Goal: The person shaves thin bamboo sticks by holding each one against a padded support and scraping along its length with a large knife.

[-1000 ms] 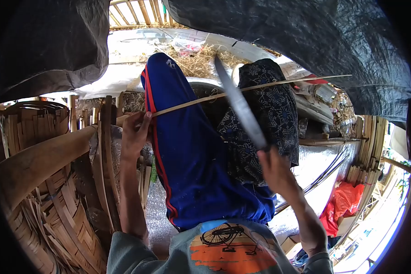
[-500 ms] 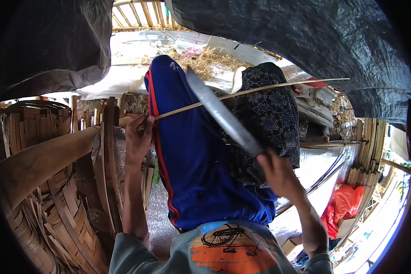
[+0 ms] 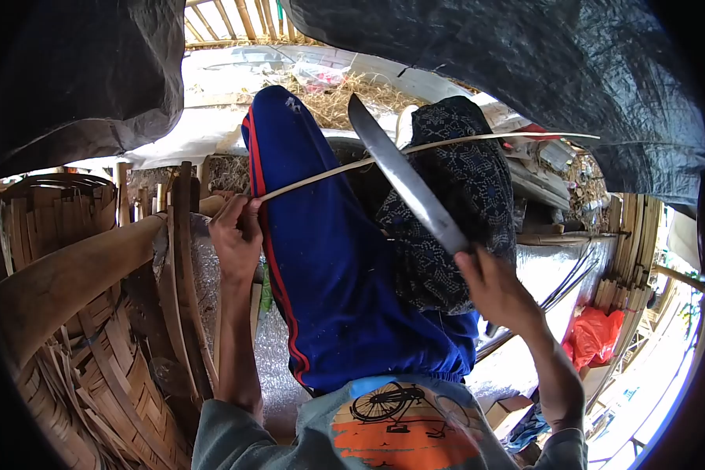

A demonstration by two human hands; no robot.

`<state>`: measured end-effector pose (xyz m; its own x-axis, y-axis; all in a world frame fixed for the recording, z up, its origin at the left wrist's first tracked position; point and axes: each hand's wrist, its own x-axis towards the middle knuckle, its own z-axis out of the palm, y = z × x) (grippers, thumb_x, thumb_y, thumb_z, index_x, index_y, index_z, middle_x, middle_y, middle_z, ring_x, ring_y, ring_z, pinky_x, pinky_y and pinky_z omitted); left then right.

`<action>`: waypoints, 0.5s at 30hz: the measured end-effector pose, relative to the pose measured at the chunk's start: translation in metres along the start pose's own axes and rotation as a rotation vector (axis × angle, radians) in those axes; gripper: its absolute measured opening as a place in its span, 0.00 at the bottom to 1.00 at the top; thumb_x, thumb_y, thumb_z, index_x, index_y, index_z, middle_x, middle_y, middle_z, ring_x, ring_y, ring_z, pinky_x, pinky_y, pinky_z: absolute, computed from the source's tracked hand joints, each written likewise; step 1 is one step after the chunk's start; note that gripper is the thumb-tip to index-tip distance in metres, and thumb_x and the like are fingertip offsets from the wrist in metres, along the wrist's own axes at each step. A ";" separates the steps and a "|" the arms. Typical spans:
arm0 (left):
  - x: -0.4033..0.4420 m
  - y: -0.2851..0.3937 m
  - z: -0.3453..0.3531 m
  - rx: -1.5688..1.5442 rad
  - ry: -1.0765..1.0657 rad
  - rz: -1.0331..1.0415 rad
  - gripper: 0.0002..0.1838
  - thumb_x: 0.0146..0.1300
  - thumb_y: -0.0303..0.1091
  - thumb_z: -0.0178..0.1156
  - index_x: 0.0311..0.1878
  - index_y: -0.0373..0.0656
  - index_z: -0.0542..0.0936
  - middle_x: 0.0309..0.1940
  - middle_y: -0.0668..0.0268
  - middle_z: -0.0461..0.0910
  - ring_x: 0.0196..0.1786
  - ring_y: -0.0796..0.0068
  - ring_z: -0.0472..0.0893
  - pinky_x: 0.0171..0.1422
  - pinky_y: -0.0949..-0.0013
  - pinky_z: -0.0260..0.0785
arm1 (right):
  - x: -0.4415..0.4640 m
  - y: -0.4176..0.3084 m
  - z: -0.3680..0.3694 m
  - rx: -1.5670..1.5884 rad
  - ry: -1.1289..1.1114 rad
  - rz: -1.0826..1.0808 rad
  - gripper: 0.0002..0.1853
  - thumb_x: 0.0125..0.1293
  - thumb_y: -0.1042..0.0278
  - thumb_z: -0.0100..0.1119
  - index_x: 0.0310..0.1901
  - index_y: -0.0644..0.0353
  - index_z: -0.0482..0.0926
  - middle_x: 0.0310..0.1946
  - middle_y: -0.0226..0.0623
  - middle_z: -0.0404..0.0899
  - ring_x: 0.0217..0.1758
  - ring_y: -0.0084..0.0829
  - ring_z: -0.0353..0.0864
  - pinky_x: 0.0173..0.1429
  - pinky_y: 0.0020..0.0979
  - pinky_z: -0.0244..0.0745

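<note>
My left hand (image 3: 236,231) pinches the near end of a thin bamboo strip (image 3: 313,178) beside my left knee. The strip runs to the right across both legs, bowing slightly, and its far tip stands out past the patterned cloth (image 3: 454,204) over my right leg. In my right hand (image 3: 503,291) is a long machete (image 3: 403,176), its fingers wrapped round the handle, which is mostly hidden. The blade points up and left and crosses the strip near its middle; whether it touches the strip I cannot tell.
Woven bamboo baskets (image 3: 125,376) and a thick bamboo pole (image 3: 78,278) stand close on my left. Dark tarpaulin (image 3: 525,63) hangs overhead. To the right are a red plastic bag (image 3: 594,335) and upright bamboo slats (image 3: 633,243). Dry straw (image 3: 360,98) lies ahead.
My right hand has moved right with the machete, and the blade now crosses the strip a little farther right. My left hand keeps its pinch, almost in place.
</note>
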<state>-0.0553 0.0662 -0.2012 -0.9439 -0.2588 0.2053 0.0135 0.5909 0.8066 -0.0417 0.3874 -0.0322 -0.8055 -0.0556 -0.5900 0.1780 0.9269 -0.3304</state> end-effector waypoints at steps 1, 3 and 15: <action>-0.001 0.002 -0.003 -0.012 -0.005 -0.034 0.08 0.63 0.25 0.60 0.28 0.34 0.74 0.18 0.60 0.69 0.19 0.73 0.65 0.25 0.68 0.58 | -0.004 -0.004 0.005 0.030 0.005 -0.036 0.19 0.73 0.54 0.46 0.44 0.66 0.71 0.25 0.54 0.78 0.28 0.54 0.80 0.33 0.46 0.72; 0.001 0.003 -0.005 -0.022 0.000 -0.061 0.08 0.63 0.25 0.60 0.29 0.34 0.74 0.19 0.59 0.70 0.19 0.71 0.66 0.25 0.67 0.59 | -0.003 0.009 0.008 0.033 0.035 -0.084 0.19 0.74 0.55 0.46 0.46 0.67 0.71 0.25 0.56 0.78 0.30 0.55 0.80 0.33 0.47 0.72; -0.005 -0.003 -0.003 0.061 0.019 0.035 0.02 0.58 0.19 0.59 0.32 0.36 0.77 0.24 0.55 0.76 0.24 0.58 0.77 0.28 0.64 0.66 | 0.002 0.020 0.014 -0.118 0.102 -0.247 0.26 0.74 0.48 0.43 0.48 0.70 0.73 0.23 0.51 0.78 0.24 0.48 0.79 0.27 0.44 0.71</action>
<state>-0.0494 0.0635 -0.2031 -0.9367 -0.2509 0.2440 0.0262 0.6449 0.7638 -0.0317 0.4000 -0.0506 -0.8701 -0.2532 -0.4228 -0.0931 0.9269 -0.3635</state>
